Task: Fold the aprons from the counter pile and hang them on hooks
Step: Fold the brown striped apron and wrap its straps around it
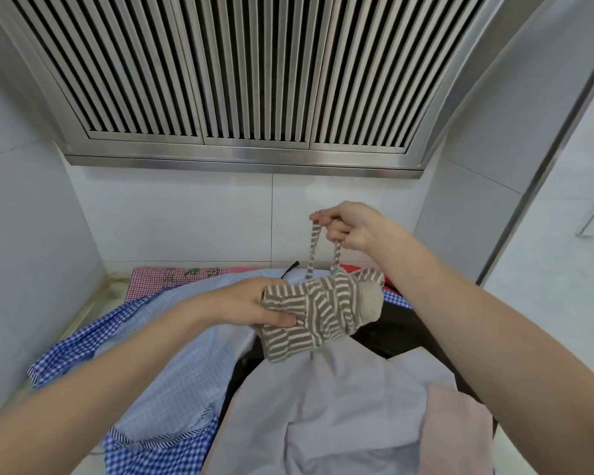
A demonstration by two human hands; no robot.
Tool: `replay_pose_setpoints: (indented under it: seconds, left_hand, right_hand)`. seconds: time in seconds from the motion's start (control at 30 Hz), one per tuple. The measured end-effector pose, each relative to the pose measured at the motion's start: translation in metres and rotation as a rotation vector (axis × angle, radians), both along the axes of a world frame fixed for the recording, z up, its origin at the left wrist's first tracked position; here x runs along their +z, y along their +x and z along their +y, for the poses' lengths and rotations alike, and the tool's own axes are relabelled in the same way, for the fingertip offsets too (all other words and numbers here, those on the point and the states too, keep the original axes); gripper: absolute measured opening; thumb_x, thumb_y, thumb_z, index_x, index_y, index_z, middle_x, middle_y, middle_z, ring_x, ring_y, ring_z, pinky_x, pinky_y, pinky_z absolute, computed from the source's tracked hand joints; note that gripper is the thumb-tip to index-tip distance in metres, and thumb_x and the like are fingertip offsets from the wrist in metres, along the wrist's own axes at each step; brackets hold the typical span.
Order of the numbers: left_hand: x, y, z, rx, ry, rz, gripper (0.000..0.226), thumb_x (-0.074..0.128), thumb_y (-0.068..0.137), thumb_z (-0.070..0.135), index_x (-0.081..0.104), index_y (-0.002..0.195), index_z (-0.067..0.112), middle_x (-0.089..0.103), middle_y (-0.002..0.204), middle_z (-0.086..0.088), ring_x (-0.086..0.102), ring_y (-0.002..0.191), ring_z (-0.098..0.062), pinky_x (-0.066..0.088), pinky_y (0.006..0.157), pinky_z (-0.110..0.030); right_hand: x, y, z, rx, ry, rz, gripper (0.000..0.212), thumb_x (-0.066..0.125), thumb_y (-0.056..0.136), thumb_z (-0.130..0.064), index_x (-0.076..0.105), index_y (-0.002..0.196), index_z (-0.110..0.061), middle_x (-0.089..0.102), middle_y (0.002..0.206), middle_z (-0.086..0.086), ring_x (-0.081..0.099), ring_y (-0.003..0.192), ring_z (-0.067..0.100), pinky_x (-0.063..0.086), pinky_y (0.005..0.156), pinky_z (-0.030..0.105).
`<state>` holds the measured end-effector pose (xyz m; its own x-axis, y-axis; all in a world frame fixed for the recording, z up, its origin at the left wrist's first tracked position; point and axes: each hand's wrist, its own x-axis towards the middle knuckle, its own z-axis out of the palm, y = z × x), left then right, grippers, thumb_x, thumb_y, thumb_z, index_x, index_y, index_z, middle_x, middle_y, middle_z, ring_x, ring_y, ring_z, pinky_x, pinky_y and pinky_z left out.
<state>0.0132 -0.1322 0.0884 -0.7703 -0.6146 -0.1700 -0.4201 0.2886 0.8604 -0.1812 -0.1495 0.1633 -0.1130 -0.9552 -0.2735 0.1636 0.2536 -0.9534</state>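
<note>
Left hand (251, 305) fingers clamped round folded striped apron (309, 313), held in air over apron pile (172, 337) near counter's back edge. Bundle's long axis runs left-right. Right hand (347, 228) directly above, fingertips pinching neck loop (314, 248), strap taut and vertical, so right hand likely nearer any hook. No hooks visible, no brands or readable text anywhere.

grey-and-cream striped apron (309, 313), blue gingham apron (83, 341).
</note>
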Motion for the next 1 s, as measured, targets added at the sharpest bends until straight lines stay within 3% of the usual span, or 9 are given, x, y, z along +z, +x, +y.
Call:
replay_pose_setpoints:
  seconds: [0.1, 0.17, 0.23, 0.3, 0.43, 0.57, 0.63, 0.83, 1.0]
  left_hand:
    - [0.020, -0.005, -0.004, 0.019, -0.015, -0.010, 0.021, 0.070, 0.083, 0.018, 0.061, 0.102, 0.023, 0.071, 0.099, 0.003, 0.068, 0.090, -0.011, 0.057, 0.072, -0.027]
    - [0.024, 0.004, -0.009, 0.061, 0.036, 0.003, 0.036, 0.072, 0.078, 0.032, 0.061, 0.112, 0.028, 0.071, 0.104, 0.006, 0.068, 0.095, -0.009, 0.056, 0.075, -0.024]
    - [0.023, 0.021, -0.016, 0.098, 0.112, 0.057, 0.062, 0.079, 0.061, 0.051, 0.059, 0.117, 0.031, 0.070, 0.108, 0.009, 0.066, 0.100, -0.007, 0.054, 0.078, -0.023]
    - [0.019, 0.037, -0.023, 0.151, 0.196, 0.132, 0.085, 0.087, 0.043, 0.058, 0.059, 0.118, 0.028, 0.069, 0.112, 0.006, 0.065, 0.104, -0.010, 0.054, 0.079, -0.023]
    - [0.016, 0.044, -0.029, 0.255, 0.333, 0.329, 0.094, 0.094, 0.028, 0.050, 0.064, 0.112, 0.020, 0.070, 0.111, -0.002, 0.067, 0.099, -0.013, 0.056, 0.074, -0.024]
    - [0.020, 0.032, -0.023, 0.292, 0.337, 0.391, 0.093, 0.094, 0.021, 0.049, 0.066, 0.105, 0.018, 0.073, 0.101, 0.000, 0.069, 0.089, -0.010, 0.056, 0.067, -0.022]
    - [0.019, 0.029, -0.018, 0.284, 0.307, 0.403, 0.095, 0.093, 0.021, 0.050, 0.064, 0.105, 0.019, 0.073, 0.100, 0.001, 0.069, 0.089, -0.010, 0.055, 0.066, -0.021]
    - [0.023, 0.026, -0.009, 0.226, 0.124, 0.406, 0.091, 0.087, 0.029, 0.063, 0.063, 0.108, 0.025, 0.072, 0.104, 0.003, 0.068, 0.095, -0.010, 0.054, 0.071, -0.019]
    - [0.033, 0.024, -0.012, 0.166, 0.137, 0.261, 0.089, 0.088, 0.033, 0.059, 0.061, 0.110, 0.023, 0.072, 0.105, 0.004, 0.067, 0.097, -0.009, 0.054, 0.075, -0.020]
  right_hand:
    - [0.009, 0.015, 0.008, 0.181, -0.136, 0.176, 0.008, 0.051, 0.093, 0.000, 0.057, 0.088, 0.001, 0.054, 0.075, 0.012, 0.036, 0.037, 0.005, 0.028, 0.038, 0.015]
    - [0.017, 0.014, 0.022, 0.421, -0.152, 0.421, 0.019, 0.062, 0.089, -0.015, 0.061, 0.108, -0.012, 0.063, 0.107, 0.007, 0.057, 0.073, 0.011, 0.044, 0.067, 0.022]
    - [0.018, -0.005, 0.033, 0.541, -0.122, 0.624, 0.034, 0.061, 0.090, -0.030, 0.054, 0.123, -0.034, 0.055, 0.131, -0.005, 0.053, 0.112, 0.015, 0.035, 0.098, 0.038]
    - [0.010, -0.026, 0.042, 0.413, -0.120, 0.628, 0.036, 0.058, 0.088, -0.039, 0.053, 0.124, -0.038, 0.053, 0.133, -0.006, 0.049, 0.120, 0.018, 0.028, 0.109, 0.044]
    - [-0.023, -0.032, 0.055, 0.366, -0.152, 0.185, 0.045, 0.058, 0.079, -0.045, 0.059, 0.115, -0.020, 0.061, 0.117, 0.000, 0.062, 0.104, 0.016, 0.048, 0.096, 0.035]
    - [-0.035, 0.000, 0.048, 0.092, -0.264, 0.404, 0.068, 0.062, 0.077, -0.060, 0.055, 0.123, -0.011, 0.065, 0.116, 0.003, 0.063, 0.103, 0.015, 0.050, 0.093, 0.033]
    - [-0.030, 0.009, 0.047, -0.029, -0.339, 0.521, 0.053, 0.056, 0.084, -0.056, 0.063, 0.109, -0.011, 0.068, 0.105, 0.003, 0.064, 0.095, 0.015, 0.052, 0.083, 0.028]
    - [-0.030, 0.008, 0.051, -0.058, -0.179, 0.102, 0.027, 0.055, 0.091, -0.033, 0.069, 0.086, -0.010, 0.072, 0.080, 0.005, 0.068, 0.076, 0.020, 0.053, 0.077, 0.033]
    - [-0.031, 0.004, 0.052, -0.133, -0.098, 0.105, 0.023, 0.053, 0.090, -0.023, 0.063, 0.077, -0.007, 0.064, 0.074, 0.009, 0.061, 0.070, 0.024, 0.049, 0.069, 0.033]
